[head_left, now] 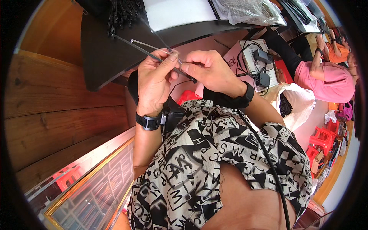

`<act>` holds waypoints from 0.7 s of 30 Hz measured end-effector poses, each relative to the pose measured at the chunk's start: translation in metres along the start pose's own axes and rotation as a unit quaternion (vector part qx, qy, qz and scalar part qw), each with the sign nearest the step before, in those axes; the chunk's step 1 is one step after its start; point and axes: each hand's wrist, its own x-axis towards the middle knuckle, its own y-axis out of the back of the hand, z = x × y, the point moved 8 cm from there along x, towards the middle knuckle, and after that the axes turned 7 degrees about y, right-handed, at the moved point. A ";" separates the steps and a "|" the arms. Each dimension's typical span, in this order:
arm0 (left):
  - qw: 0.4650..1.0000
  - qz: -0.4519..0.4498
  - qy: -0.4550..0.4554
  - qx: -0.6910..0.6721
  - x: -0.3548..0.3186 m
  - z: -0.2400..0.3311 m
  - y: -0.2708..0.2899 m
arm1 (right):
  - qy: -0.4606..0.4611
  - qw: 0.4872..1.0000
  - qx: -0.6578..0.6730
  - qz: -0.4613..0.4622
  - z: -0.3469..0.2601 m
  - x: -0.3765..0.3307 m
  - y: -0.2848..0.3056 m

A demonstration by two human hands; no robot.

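Note:
Several thin rods [134, 46], one dark and one with a paler, shiny length, cross in front of me above my lap. My left hand [153, 84] is closed round them, thumb pressed against the fingers. Their far ends reach out over the table edge, and a dark tip [194, 81] sticks out below my fingers. From the right, my right hand [214, 73] pinches at the rods close beside the left fingertips. What exactly lies between the right thumb and finger is mostly hidden.
A dark table [103, 57] holds a bundle of black rods [124, 13], a white sheet [178, 13] and a clear plastic bag [249, 11]. On the right are a box with black adapters [263, 56], a white sack [303, 107], red stools [322, 138] and a person in pink [326, 80].

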 end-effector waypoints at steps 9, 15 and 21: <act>0.991 -0.071 -0.011 -0.110 -0.004 0.004 0.007 | 0.065 0.992 0.084 0.072 -0.003 0.001 0.032; 0.984 -0.120 -0.021 -0.128 -0.005 0.007 0.004 | 0.011 0.985 0.152 0.079 0.003 0.001 0.032; 0.990 -0.099 -0.035 -0.099 -0.011 0.011 -0.003 | -0.037 0.949 0.306 0.070 0.006 0.000 0.018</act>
